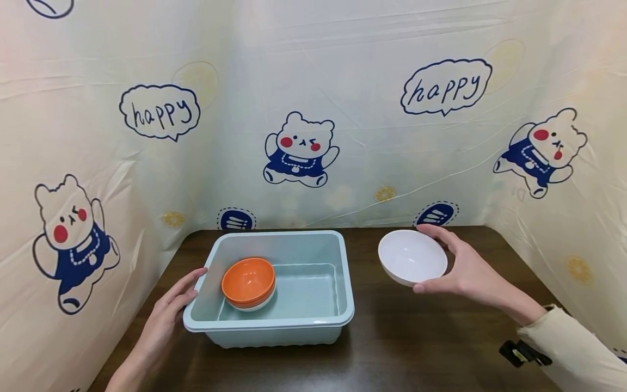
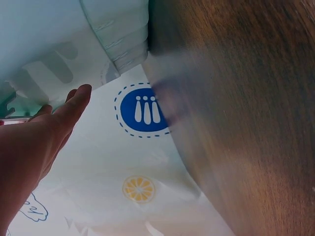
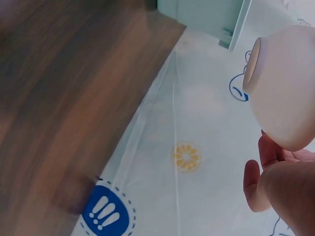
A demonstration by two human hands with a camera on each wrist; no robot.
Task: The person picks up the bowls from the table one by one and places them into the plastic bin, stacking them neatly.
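My right hand point(image 1: 467, 275) pinches a white bowl point(image 1: 409, 257) at its right side, thumb near the front and fingers at the back. The bowl is held above the table, tilted so its inside shows in the head view. In the right wrist view the underside and foot ring of the white bowl point(image 3: 285, 83) face the camera. A light blue-green plastic basin point(image 1: 269, 324) stands to the left. Inside it, at the left, orange bowls point(image 1: 249, 279) are nested on a white bowl point(image 1: 256, 306). My left hand point(image 1: 164, 313) touches the basin's left rim with extended fingers.
A dark brown wooden table point(image 1: 406, 337) carries the basin. Pale cloth point(image 1: 299, 65) printed with bears and "happy" bubbles rises behind and on both sides. A black clip-like object point(image 1: 524, 354) hangs by the right sleeve point(image 1: 568, 345).
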